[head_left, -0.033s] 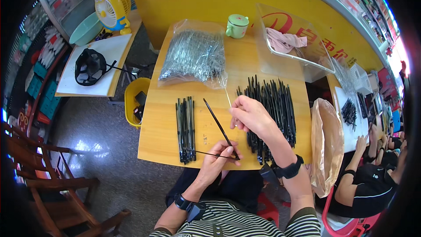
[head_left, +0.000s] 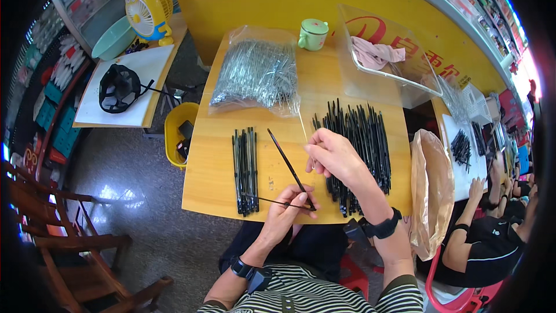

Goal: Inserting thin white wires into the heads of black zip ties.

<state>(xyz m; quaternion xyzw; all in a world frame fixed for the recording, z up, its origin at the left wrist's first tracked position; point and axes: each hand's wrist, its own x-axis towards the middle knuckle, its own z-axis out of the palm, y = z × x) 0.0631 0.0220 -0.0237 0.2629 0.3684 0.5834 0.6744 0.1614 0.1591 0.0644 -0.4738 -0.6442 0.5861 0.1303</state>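
Note:
My left hand [head_left: 285, 210] is closed near the table's front edge around two slender black sticks. One black stick [head_left: 282, 151] slants up and away; the other thin black stick [head_left: 264, 199] points left across the fingers. To the right and a little farther off, my right hand [head_left: 336, 153] pinches a thin pale strip [head_left: 303, 126] that rises toward a plastic bag. That clear bag [head_left: 255, 72] is full of thin silvery strips. A neat row of black sticks [head_left: 245, 168] lies to the left, and a larger pile of black sticks [head_left: 366, 145] lies beside my right hand.
Behind the bag stands a green lidded cup [head_left: 313, 35]. A clear plastic bin [head_left: 417, 81] with a pink cloth [head_left: 376, 53] is at the back right. A brown paper bag [head_left: 431, 197] hangs by the right edge, and a yellow bin [head_left: 174, 124] stands left. A co-worker sits far right.
My right hand has shifted very slightly to the right with the pale strip. My left hand keeps its hold, the slanted black stick tilting a touch left.

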